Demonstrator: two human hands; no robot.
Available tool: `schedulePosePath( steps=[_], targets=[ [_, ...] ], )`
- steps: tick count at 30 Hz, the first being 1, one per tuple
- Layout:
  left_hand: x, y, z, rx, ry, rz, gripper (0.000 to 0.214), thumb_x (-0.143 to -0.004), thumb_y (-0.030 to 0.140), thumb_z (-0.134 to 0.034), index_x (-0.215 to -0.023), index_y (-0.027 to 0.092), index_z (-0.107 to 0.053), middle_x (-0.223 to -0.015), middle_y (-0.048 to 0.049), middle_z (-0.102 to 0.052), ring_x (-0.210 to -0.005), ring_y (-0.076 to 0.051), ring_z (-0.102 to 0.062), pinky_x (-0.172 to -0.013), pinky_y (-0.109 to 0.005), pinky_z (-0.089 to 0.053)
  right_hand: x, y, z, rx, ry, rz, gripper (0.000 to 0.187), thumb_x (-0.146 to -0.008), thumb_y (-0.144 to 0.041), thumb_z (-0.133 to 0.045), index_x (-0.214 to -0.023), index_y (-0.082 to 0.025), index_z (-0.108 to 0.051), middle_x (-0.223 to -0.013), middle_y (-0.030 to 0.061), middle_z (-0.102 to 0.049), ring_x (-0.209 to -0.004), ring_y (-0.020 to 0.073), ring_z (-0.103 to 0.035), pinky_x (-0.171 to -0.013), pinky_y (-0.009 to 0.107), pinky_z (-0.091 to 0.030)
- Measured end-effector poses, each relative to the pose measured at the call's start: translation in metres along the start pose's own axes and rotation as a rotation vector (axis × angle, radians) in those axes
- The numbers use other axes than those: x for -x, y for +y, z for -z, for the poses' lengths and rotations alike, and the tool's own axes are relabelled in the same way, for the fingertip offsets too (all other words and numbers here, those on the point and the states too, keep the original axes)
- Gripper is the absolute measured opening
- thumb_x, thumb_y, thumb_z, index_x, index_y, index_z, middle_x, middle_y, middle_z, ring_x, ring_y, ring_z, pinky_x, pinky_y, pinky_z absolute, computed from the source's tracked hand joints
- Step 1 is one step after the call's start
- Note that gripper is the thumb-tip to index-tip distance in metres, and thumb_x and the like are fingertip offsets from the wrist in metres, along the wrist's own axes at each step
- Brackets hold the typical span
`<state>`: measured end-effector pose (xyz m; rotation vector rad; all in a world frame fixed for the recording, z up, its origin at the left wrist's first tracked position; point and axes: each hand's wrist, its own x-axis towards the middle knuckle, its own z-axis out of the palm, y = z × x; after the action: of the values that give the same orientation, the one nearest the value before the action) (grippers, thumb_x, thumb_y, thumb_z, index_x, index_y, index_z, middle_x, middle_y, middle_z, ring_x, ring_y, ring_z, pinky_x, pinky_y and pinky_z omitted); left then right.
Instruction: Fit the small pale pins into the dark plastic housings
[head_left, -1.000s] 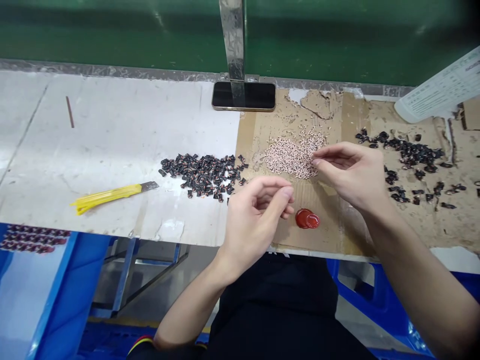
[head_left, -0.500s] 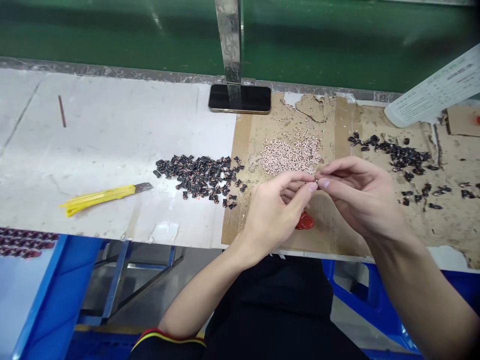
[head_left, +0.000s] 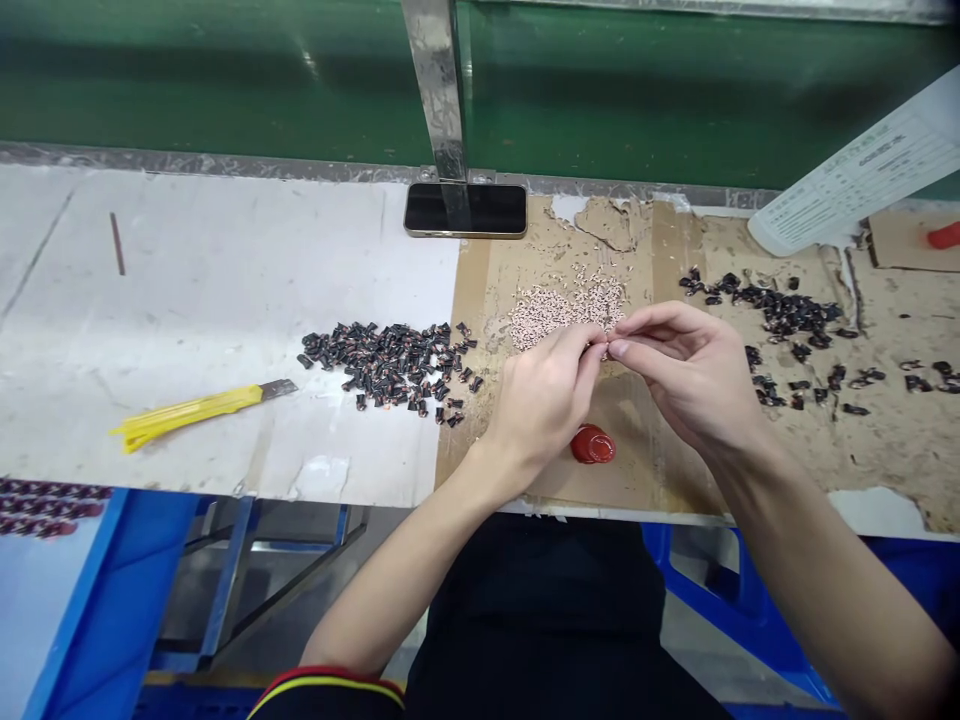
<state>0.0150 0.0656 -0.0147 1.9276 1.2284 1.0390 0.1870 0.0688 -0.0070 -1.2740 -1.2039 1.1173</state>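
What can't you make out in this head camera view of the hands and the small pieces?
In the head view:
Whatever lies between the left hand and right hand: hidden by their fingers.
The pale pieces and dark pieces: too small to identify.
The printed sheet: text too small, cut off by the right edge.
The red object: cut off by the right edge.
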Motion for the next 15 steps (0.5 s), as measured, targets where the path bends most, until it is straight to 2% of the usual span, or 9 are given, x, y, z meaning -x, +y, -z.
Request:
schedulePosePath(
  steps=[4,7,11,13,15],
  targets=[
    [0.000,0.000,-0.001,-0.075,-0.006,-0.046,0.017,-0.106,0.020,-0.052,-0.113,0.018,-0.068,-0.110,-0.0093,-0.080,-0.095,-0.023,-0.074,-0.084,-0.036,-0.055,0.000,-0.001,-0.002,0.002,-0.003,0.005,0.020,-0.074,-0.014,-0.085,-0.087,-0.028,-0.077,-0.088,-0.0021,-0.078,-0.084,0.0171,-0.078,-0.082,0.033,-0.067],
    [0.000,0.002,-0.001,-0.119,-0.023,-0.037,0.017,-0.106,0.020,-0.052,-0.111,0.017,-0.067,-0.105,-0.0091,-0.079,-0.090,-0.022,-0.074,-0.079,-0.035,-0.054,0.000,-0.001,-0.007,0.020,0.035,0.028,0.020,-0.074,-0.010,-0.082,-0.083,-0.027,-0.075,-0.084,-0.0026,-0.076,-0.079,0.0151,-0.075,-0.078,0.031,-0.066],
    [-0.001,-0.001,-0.002,-0.151,-0.034,0.000,0.016,-0.107,0.019,-0.052,-0.110,0.016,-0.067,-0.100,-0.0070,-0.078,-0.083,-0.020,-0.072,-0.073,-0.033,-0.052,-0.004,-0.003,-0.012,0.043,0.125,0.079,0.026,-0.067,-0.005,-0.084,-0.079,-0.025,-0.075,-0.082,-0.0023,-0.074,-0.077,0.0131,-0.072,-0.076,0.028,-0.063],
    [-0.002,-0.004,-0.002,-0.144,-0.041,0.009,0.017,-0.106,0.017,-0.053,-0.111,0.016,-0.069,-0.101,-0.0065,-0.079,-0.084,-0.020,-0.072,-0.074,-0.033,-0.052,-0.006,-0.004,-0.010,-0.042,0.126,0.030,0.025,-0.066,-0.005,-0.085,-0.078,-0.025,-0.075,-0.081,-0.0023,-0.073,-0.076,0.0122,-0.070,-0.074,0.026,-0.062],
    [-0.002,-0.005,-0.001,-0.115,-0.044,0.012,0.019,-0.104,0.016,-0.055,-0.113,0.017,-0.072,-0.105,-0.0065,-0.081,-0.085,-0.019,-0.072,-0.077,-0.033,-0.053,-0.007,-0.006,-0.006,-0.171,0.072,-0.072,0.022,-0.067,-0.009,-0.085,-0.078,-0.025,-0.074,-0.078,-0.0026,-0.071,-0.074,0.0117,-0.068,-0.071,0.026,-0.061]
  ],
)
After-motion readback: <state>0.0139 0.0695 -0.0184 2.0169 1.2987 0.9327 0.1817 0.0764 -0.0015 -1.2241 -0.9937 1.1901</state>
